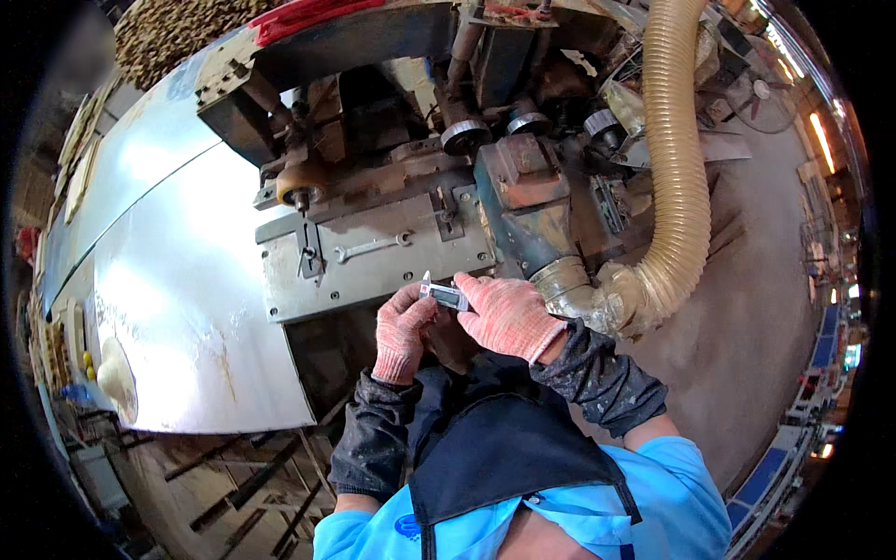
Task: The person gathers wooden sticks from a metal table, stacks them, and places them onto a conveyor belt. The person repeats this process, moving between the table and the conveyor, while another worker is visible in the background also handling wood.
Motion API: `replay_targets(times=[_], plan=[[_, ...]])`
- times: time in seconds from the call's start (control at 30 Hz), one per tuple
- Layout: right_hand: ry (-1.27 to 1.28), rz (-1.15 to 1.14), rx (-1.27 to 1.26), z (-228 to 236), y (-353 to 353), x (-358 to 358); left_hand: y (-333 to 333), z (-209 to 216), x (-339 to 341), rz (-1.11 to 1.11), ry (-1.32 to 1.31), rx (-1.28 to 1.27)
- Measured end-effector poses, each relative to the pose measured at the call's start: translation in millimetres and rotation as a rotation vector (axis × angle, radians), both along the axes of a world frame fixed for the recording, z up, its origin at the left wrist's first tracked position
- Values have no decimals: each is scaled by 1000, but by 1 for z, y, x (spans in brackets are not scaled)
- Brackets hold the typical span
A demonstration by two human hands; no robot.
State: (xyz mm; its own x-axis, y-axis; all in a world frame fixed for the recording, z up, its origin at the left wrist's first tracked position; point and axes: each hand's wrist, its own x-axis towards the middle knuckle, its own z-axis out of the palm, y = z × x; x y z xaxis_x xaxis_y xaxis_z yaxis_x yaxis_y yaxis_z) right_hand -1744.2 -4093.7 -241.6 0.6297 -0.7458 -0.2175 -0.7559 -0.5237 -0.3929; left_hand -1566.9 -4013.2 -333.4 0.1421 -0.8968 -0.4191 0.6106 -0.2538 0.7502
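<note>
Between my two gloved hands, in front of the machine bed, is a digital caliper with a small grey display. My left hand, in a pink-and-white knit glove, is closed around the jaw end. My right hand, in a matching glove, grips the other end with its thumb and fingers. The caliper's jaw tip points up, away from me. Beyond my hands, an open-ended wrench lies on the grey metal machine bed. Whether anything sits between the jaws is too small to tell.
A ribbed, translucent duct hose curves down on the right to a machine housing. At the left stands a shiny metal table. A roller wheel and round knobs are mounted behind the bed. Wooden strips lie below left.
</note>
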Motion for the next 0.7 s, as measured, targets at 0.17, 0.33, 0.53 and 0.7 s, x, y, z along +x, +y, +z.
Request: replay_targets(times=[0.17, 0.33, 0.53, 0.7], plan=[[10, -27, -3, 12, -21, 27, -27, 2, 37, -25, 47, -31], [6, 10, -148, 11, -44, 25, -42, 18, 84, -25, -3, -7], [-151, 37, -177, 20, -81, 21, -103, 84, 162, 156, -416, -238], [-180, -19, -166, 29, -115, 7, -226, 142, 242, 224, -1009, -498]])
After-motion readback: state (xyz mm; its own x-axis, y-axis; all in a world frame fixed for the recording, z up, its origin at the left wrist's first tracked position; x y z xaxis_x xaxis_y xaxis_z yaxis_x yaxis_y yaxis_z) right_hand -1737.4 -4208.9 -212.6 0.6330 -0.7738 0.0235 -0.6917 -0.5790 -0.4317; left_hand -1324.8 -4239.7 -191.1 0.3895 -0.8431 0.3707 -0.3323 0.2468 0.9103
